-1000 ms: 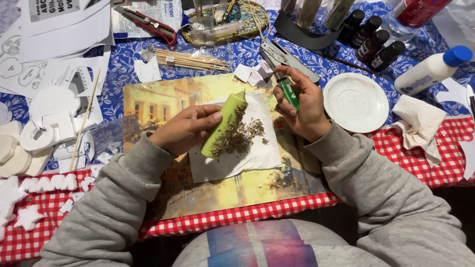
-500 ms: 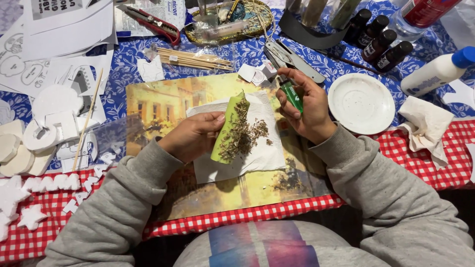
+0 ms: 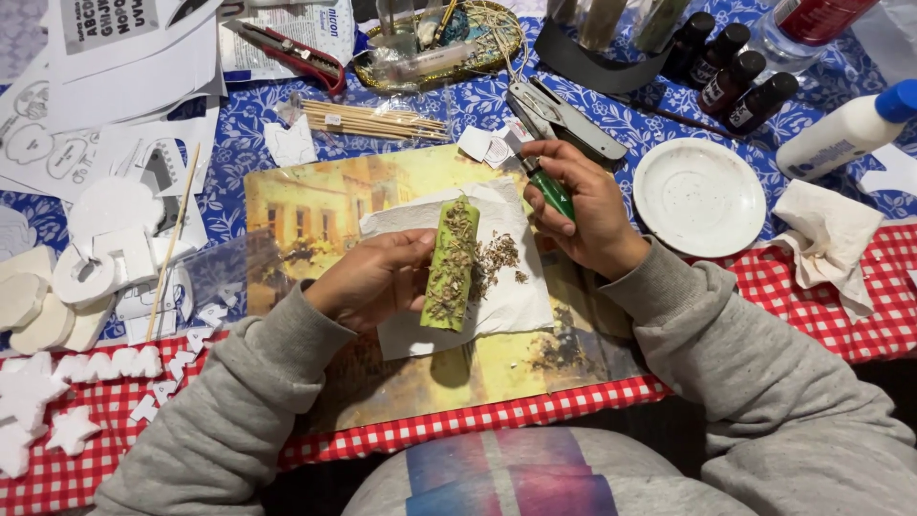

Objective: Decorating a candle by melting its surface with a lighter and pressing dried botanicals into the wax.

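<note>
Right now the left hand [image 3: 377, 279] grips a green candle [image 3: 453, 266], fingers curled behind it and thumb along its side, holding it slightly tilted above a white paper sheet [image 3: 497, 296]. Brown dried herb bits [image 3: 497, 256] stick along the candle's face and lie scattered on the paper just beside it. The paper rests on a picture placemat [image 3: 315, 205] showing yellow buildings, which lies near the front edge of the tabletop, half on the blue floral cloth and half on the red checked cloth [image 3: 812, 296]

The right hand [image 3: 583, 205] is closed around a small green bottle [image 3: 552, 191], fingers wrapped tight, its dark tip pointing toward the far edge of the table. It sits just right of the candle's top, apart from it

Just beyond the right hand lies a grey hole punch [image 3: 564, 119]. A white empty plate [image 3: 699, 196] sits to the right of the hand, with a crumpled white tissue [image 3: 829, 234] further toward the right edge. Wooden skewers [image 3: 373, 121] lie beyond the placemat, and white foam shapes [image 3: 57, 287] crowd the left edge. Dark small bottles [image 3: 735, 76] stand near the far right corner, beside a white glue bottle [image 3: 845, 132]
</note>
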